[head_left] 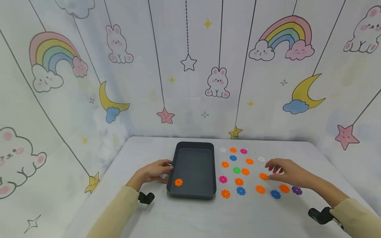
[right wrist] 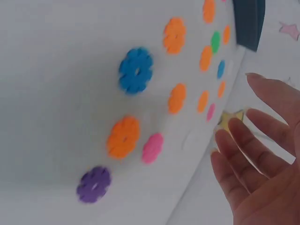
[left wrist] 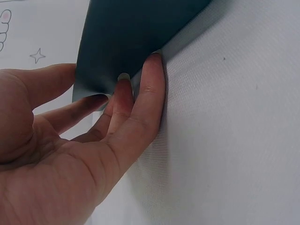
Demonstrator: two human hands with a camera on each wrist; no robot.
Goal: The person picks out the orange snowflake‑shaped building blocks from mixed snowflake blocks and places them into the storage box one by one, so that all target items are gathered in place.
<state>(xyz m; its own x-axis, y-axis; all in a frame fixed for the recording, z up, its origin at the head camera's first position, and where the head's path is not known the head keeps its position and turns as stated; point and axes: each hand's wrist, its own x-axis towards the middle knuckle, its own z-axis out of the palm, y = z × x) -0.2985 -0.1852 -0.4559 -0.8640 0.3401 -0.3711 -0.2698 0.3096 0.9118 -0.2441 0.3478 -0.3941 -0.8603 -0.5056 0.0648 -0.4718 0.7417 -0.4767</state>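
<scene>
My left hand [head_left: 156, 170] is at the left side of a dark grey rectangular tray [head_left: 212, 172]. In the left wrist view, fairly straight fingers [left wrist: 149, 93] touch the tray's outer wall [left wrist: 136, 33]. One orange flower-shaped disc [head_left: 178, 182] lies inside the tray, near its lower left corner. To the right, my right hand [head_left: 285, 172] hovers over scattered discs with its fingers loosely bent; the right wrist view shows nothing held. Its thumb appears close to an orange disc [head_left: 263, 176], and a pink disc [right wrist: 153, 148] is partly hidden behind the hand in the head view.
Several flower-shaped discs lie right of the tray, including a green one [head_left: 236, 170], a blue one [head_left: 275, 194], a purple one [head_left: 297, 190] and a white one [head_left: 261, 159]. White cloth covers the table [head_left: 184, 218]. A patterned curtain [head_left: 190, 115] stands behind it.
</scene>
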